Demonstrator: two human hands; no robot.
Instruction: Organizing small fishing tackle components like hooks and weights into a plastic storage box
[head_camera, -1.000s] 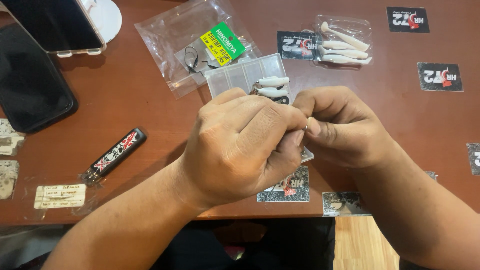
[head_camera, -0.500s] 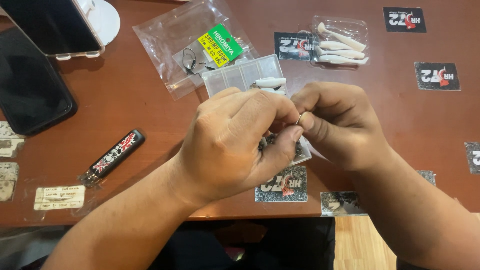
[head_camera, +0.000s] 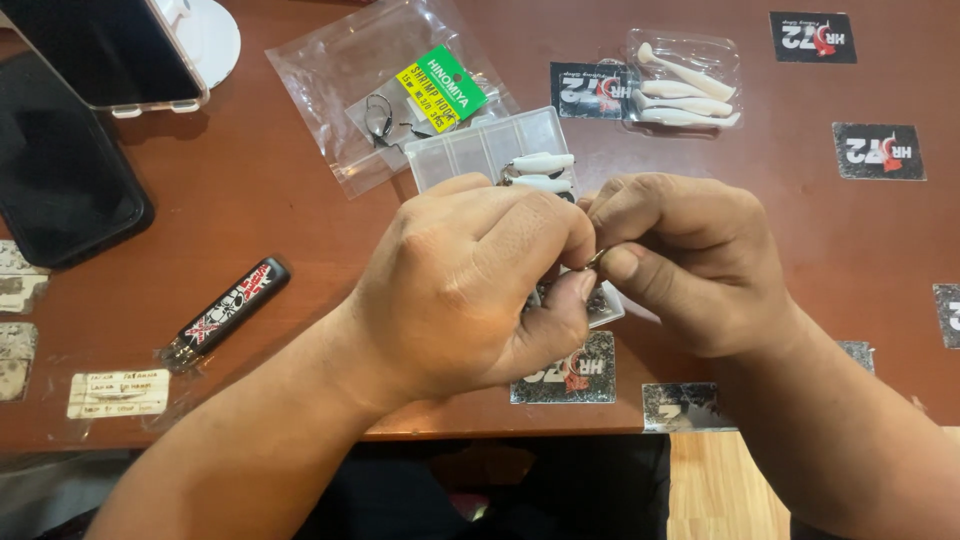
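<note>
Small metal ring (head_camera: 596, 260) pinched btwn left hand (head_camera: 470, 290) and right hand (head_camera: 690, 265), both clenched on it, just above clear compartment box (head_camera: 480, 145) w/ white soft lures (head_camera: 540, 172). Ring mostly hidden; axis/direction can't tell. Black lighter (head_camera: 228, 311) well apart at left on brown table (head_camera: 260, 200).

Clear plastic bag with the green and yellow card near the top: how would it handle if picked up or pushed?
The clear plastic bag is wrinkled and lies flat, so probably floppy and light. Its film looks glossy, so a push would likely slide it across the brown table. The dark hooks inside may shift or poke the film.
</note>
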